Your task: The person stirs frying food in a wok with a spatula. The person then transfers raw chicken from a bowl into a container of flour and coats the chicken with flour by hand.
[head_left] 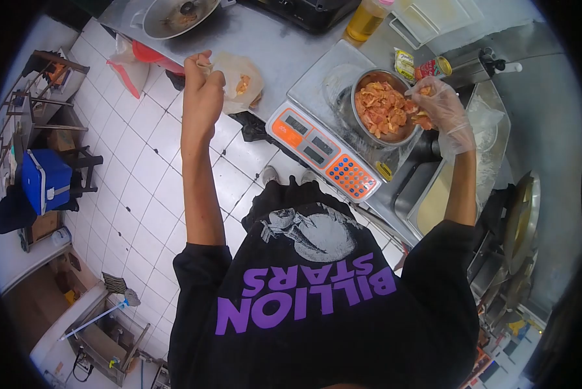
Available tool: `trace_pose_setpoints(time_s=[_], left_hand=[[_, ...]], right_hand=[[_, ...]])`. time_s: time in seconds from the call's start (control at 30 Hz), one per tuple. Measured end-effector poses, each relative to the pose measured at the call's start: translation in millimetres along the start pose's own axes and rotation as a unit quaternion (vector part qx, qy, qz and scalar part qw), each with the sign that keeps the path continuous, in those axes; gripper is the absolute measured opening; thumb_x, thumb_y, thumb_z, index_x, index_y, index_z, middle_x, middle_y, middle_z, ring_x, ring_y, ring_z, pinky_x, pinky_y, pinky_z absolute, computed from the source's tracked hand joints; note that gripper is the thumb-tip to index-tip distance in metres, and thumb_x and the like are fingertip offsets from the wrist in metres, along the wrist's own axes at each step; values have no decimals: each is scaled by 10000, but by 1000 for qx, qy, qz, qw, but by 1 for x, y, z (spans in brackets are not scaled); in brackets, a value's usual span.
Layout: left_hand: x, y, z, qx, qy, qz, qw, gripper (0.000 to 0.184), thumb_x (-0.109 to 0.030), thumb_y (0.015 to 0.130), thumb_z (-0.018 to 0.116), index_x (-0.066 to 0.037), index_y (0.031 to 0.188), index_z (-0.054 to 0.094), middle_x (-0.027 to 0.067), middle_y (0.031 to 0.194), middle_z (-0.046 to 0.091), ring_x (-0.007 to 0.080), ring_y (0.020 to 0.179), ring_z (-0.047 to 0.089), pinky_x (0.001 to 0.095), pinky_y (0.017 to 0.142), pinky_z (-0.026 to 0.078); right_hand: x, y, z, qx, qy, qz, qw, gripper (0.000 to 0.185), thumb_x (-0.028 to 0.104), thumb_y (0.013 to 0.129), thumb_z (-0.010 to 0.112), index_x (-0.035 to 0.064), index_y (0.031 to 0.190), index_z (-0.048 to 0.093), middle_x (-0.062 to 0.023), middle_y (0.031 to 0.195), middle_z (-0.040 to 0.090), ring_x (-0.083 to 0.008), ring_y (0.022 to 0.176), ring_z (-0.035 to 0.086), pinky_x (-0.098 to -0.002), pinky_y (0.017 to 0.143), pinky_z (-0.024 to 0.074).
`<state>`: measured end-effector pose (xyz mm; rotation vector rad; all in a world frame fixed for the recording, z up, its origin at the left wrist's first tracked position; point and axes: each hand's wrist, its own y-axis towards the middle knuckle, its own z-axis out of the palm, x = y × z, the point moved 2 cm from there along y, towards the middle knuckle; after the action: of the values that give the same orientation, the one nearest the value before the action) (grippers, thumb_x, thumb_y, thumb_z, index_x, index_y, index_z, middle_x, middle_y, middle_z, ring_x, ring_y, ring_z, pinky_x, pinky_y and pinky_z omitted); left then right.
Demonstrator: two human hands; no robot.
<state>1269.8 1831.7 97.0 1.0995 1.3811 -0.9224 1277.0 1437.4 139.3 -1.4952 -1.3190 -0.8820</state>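
We lose the upper rim of the pan point(161, 27), near the left end of the counter point(265, 42), beyond the picture's top edge, which also cuts off the black appliance point(312, 14). Cloudy film blurs part of what lies in the bag point(230, 67); the left hand point(203, 91) covers its gripped edge. The bowl point(395, 141) hides the plate beneath it. We cannot read the scale's displays point(314, 155), nor count the meat point(426, 91) in the gloved right hand point(441, 110).

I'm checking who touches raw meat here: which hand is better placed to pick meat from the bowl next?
Right, I'd judge: the right hand wears a clear glove beside the bowl, while the bare left hand holds the bag.
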Motion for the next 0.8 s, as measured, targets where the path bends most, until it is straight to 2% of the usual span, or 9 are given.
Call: trace_pose_setpoints(time_s=[0.07,0.1,0.17,0.33,0.43,0.53,0.63,0.73,0.8], left_hand=[[0,0,1,2,1,4,1000,422,-78,788,428,4,1197,371,171,1253,451,208,906,505,327,823,426],[-1,-1,1,5,-2,-4,1000,419,-77,787,428,5,1193,367,172,1261,449,210,913,505,329,829,424],[-3,-2,3,11,-9,-10,1000,416,-76,786,427,6,1189,363,173,1268,446,212,920,504,330,834,423],[3,0,1,6,0,-13,1000,456,-85,784,426,9,1225,359,189,1269,441,213,908,508,328,830,424],[-3,-1,3,10,6,-27,1000,408,-82,788,425,2,1182,361,174,1293,437,213,901,509,325,828,425],[-4,-3,3,13,4,-22,1000,369,-77,788,425,-4,1143,356,167,1308,431,210,900,509,324,823,427],[-2,-1,3,12,5,-18,1000,351,-66,786,426,-12,1125,353,169,1308,428,207,901,508,324,813,428],[0,-1,1,14,7,-12,1000,347,-64,786,429,-11,1122,358,169,1308,427,207,900,508,322,804,430],[-1,-1,0,12,-5,-16,1000,343,-60,786,429,-9,1118,359,170,1312,425,209,898,507,325,809,429]], right_hand=[[-10,9,-4,80,-209,12,975,110,85,810,645,66,898,583,-33,738,599,-72,635,577,-190,471,452],[-19,13,-3,78,-210,13,975,110,85,810,645,66,898,583,-33,738,599,-72,635,577,-190,471,452],[-42,18,0,93,-395,1,914,213,78,750,656,79,960,624,-58,703,606,-116,592,582,-243,476,475],[-42,9,38,143,-516,-22,845,238,87,709,615,72,943,654,-151,709,631,-242,643,649,-358,585,521],[-118,37,31,141,-541,-106,822,188,89,743,546,45,896,645,-201,778,642,-315,731,654,-392,663,522],[-75,27,56,151,-571,-5,807,210,142,783,522,58,925,652,-188,933,644,-332,895,628,-417,793,490],[-105,37,49,166,-607,-115,769,206,112,782,479,30,875,644,-249,814,621,-388,788,623,-444,713,504],[-70,25,42,117,-573,-123,802,161,83,779,511,33,872,632,-193,720,629,-305,700,651,-382,663,519],[-72,22,18,188,-588,-242,749,132,50,765,552,39,882,613,-114,681,614,-200,632,626,-319,594,516]])
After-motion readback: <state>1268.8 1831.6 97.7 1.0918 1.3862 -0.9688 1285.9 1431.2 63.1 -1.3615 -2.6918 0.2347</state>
